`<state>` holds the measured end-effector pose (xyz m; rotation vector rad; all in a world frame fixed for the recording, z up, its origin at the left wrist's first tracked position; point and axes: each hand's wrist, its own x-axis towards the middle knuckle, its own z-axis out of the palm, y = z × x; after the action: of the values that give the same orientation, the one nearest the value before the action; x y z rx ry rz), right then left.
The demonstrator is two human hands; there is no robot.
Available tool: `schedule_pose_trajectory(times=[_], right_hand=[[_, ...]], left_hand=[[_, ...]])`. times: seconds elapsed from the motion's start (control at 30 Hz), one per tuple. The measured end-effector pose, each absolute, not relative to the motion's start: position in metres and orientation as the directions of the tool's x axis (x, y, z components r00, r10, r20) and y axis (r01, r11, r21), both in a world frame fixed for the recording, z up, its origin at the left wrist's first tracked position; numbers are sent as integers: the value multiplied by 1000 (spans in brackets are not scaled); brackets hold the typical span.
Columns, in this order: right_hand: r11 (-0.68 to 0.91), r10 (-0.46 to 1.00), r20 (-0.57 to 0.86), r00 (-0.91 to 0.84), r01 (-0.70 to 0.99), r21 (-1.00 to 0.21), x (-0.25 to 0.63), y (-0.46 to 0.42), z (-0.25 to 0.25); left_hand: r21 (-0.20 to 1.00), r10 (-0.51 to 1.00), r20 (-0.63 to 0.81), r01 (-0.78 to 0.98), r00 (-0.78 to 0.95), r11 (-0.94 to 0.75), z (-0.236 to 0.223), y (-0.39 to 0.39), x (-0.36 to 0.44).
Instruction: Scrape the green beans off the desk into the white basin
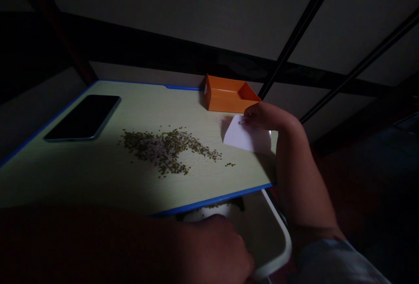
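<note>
My right hand (260, 116) reaches over the table's right part, fingers closed on the upper edge of a flat white scraper (247, 137). The scraper's lower edge is at the tabletop. To its left lies a loose spread of small green beans (163, 148) with pale grains among them; a few beans sit apart nearer the scraper. My left hand (219, 247) is below the table's front edge, curled like a fist. Just beyond it shows a white surface (216, 211) with some beans on it. The left fingers are hidden, so whatever they grip does not show.
A pale table (108, 166) with blue edging carries a dark phone (83, 118) at the left. An orange tray (225, 100) stands at the back right. A white-rimmed bin (283, 249) is under the front edge. Behind the table rises a panelled wall (180, 8).
</note>
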<state>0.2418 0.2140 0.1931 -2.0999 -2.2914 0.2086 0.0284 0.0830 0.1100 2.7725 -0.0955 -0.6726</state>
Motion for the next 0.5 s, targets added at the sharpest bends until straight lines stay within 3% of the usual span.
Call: schedule_pose_trajectory(times=[0.23,0.33,0.5], right_hand=[[82,995,74,-62,951,-300,251,208,200],[77,997,34,-69,937,-341,252,207,200],[165,978,-75,-195,940,-298,243,209,197]], left_hand=[[279,-140,-448,-11,883,-960,110,83,27],[273,-125,-443,1,888,-962,110,84,28],[274,-115,-443,12,889,-962,112,82,27]])
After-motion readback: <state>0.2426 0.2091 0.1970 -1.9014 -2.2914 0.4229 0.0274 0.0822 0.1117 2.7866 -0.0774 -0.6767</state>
